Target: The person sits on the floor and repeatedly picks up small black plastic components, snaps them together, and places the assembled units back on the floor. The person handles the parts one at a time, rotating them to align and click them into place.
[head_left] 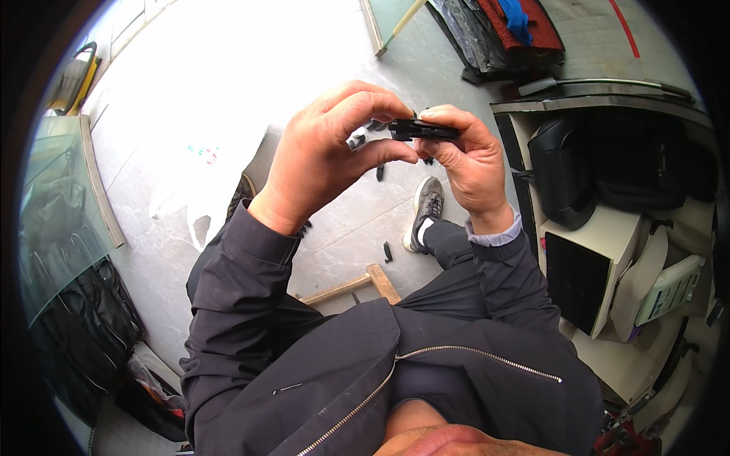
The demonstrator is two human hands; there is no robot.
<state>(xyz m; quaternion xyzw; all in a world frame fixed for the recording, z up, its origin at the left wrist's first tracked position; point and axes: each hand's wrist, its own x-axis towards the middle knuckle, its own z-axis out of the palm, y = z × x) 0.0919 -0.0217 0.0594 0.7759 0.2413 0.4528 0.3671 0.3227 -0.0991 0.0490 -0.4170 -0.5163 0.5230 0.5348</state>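
Observation:
In front of me, above the floor, both hands are raised around a small, dark, narrow black plastic part (414, 129). My right hand (475, 163) pinches its right end between thumb and fingers. At the other end, my left hand (323, 144) curls its index finger over the top, with the thumb below; a small gap shows between that thumb and the part. What kind of part it is cannot be made out. Similar black pieces lie scattered on the floor, among them one piece (380, 172) below the hands and another piece (388, 252) nearer to me.
A wooden frame (384, 283) lies close to my legs, beside my shoe (427, 213). White sheeting (190, 91) spreads over the left floor. Shelving with a black bag (563, 171) and a white box (601, 235) stands to the right. A glass panel (65, 205) borders the left side.

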